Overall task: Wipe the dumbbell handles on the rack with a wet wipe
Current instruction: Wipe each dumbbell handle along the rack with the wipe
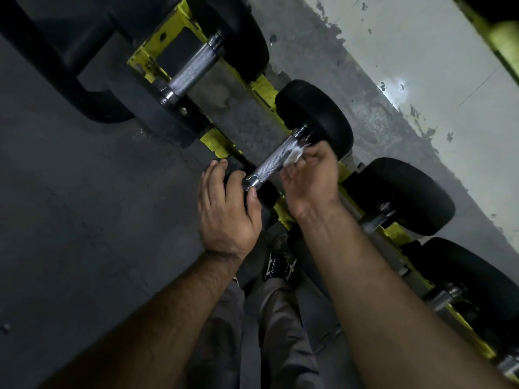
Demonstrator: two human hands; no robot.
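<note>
A black dumbbell lies on the yellow rack (264,89) in the middle of the head view, its knurled steel handle (273,161) running diagonally. My right hand (309,178) pinches a small white wet wipe (295,157) against the handle's far end, close to the far weight head (317,116). My left hand (227,206) grips the near weight head (236,181) of the same dumbbell, thumb by the handle's collar. A bigger dumbbell with a bare knurled handle (193,70) rests further up the rack.
More black dumbbells (407,195) line the rack to the lower right, partly behind my right forearm. A pale, scuffed wall (421,66) stands behind the rack. Dark rubber floor (84,206) fills the left. My shoe (280,262) and grey trousers are below.
</note>
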